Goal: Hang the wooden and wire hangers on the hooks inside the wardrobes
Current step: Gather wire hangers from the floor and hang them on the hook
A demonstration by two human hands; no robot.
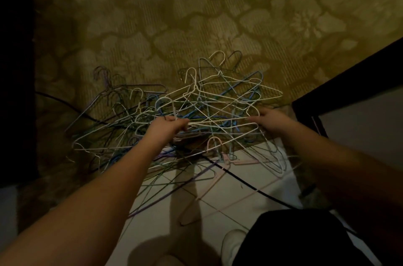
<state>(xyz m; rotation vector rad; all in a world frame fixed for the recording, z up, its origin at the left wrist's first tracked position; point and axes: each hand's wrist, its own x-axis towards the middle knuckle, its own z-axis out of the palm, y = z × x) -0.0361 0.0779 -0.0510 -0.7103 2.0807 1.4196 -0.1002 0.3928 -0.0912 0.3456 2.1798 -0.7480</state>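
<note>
A tangled pile of wire hangers (196, 100) in white, blue, purple, green and pink lies on the floor, half on the carpet and half on the tiles. My left hand (168, 127) reaches into the middle of the pile, its fingers pinched around the neck of a white wire hanger (222, 123). My right hand (270, 119) grips the right end of the same white hanger. A brown wooden hanger (192, 138) shows partly under the wires. No wardrobe hook is in view.
An olive floral carpet (196, 15) covers the far floor; pale tiles (218, 189) lie near me. A black cable (250, 187) crosses the tiles. Dark furniture (15, 69) stands at the left, a dark-framed panel (349, 95) at the right. My shoe (233, 244) is bottom centre.
</note>
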